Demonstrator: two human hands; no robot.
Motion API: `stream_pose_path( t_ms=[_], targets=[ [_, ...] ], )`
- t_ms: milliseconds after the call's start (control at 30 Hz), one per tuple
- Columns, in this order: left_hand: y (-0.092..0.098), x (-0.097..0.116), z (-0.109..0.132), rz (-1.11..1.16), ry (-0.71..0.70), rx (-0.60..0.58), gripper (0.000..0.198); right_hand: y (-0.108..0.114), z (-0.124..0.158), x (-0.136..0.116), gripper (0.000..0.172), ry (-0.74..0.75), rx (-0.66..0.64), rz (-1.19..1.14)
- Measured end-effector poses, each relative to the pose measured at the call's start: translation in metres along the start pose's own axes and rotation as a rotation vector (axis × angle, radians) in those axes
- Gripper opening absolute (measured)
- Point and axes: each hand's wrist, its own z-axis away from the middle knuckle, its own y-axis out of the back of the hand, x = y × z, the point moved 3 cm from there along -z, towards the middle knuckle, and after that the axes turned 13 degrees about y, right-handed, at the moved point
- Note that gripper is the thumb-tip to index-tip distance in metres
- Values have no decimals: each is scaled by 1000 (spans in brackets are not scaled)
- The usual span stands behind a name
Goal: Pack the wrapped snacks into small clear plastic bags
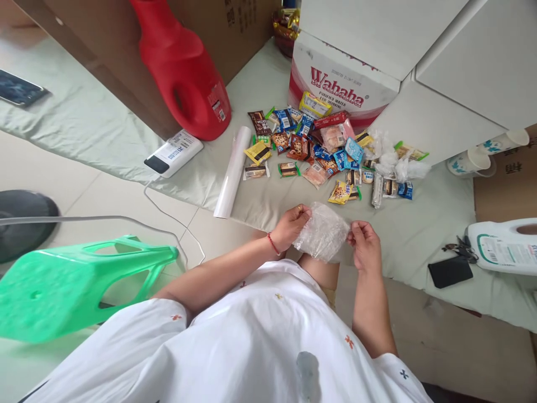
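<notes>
Between my hands is a crinkled clear plastic bag [322,232], held up over my lap. My left hand [290,225] pinches its left edge, with a red string on the wrist. At its right edge, the fingers of my right hand [364,242] are closed on the plastic. Just beyond lies a spread of small wrapped snacks [302,146] in blue, brown, yellow and red packets. Crumpled clear bags [388,157] sit among them on the right. A white roll [233,172] lies to the left of the snacks.
A red jug [188,78] and a white power bank [174,154] stand left on the cloth-covered surface [268,204]. Behind the snacks is a Wahaha carton [339,84]. A green stool [62,285] is at lower left. Right are paper cups [472,161], keys, a black wallet-like item [450,272] and a white bottle [507,246].
</notes>
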Motion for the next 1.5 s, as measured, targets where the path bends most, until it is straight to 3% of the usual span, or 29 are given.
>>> stream_pose_path(
  t_ms=[67, 233, 333, 467, 567, 700, 800, 900, 1067, 1167, 1333, 1500],
  targets=[
    [0, 3, 3, 2, -29, 74, 45, -8, 8, -1, 48, 89, 7, 46],
    [-11, 10, 10, 17, -40, -1, 44, -53, 34, 6, 48, 38, -354, 39],
    [-6, 9, 8, 98, 1, 33, 48, -57, 32, 12, 38, -3, -285, -8],
    [8, 7, 2, 162, 28, 134, 48, -42, 22, 10, 43, -43, -149, -97],
    [7, 8, 5, 118, -22, 152, 46, -45, 28, 3, 43, -50, -221, -102],
    [-10, 10, 14, 27, -102, 99, 49, -71, 42, 2, 43, -43, -380, -80],
    [-12, 10, 15, 102, -68, 56, 54, -78, 40, 7, 40, -40, -312, -112],
    [-4, 8, 15, 201, 24, 2, 57, -72, 33, 10, 42, -80, -210, -171],
    [1, 2, 23, -54, 96, -126, 52, -62, 29, 7, 43, -88, -192, -168],
    [3, -2, 23, 2, 136, -150, 47, -50, 25, 6, 46, -105, -157, -187],
    [22, 5, 19, 354, 287, -240, 42, 5, 7, -1, 48, -85, -67, -205],
    [40, 19, 14, 482, 328, -274, 30, 50, 5, -12, 45, -161, -115, -175]
  ],
)
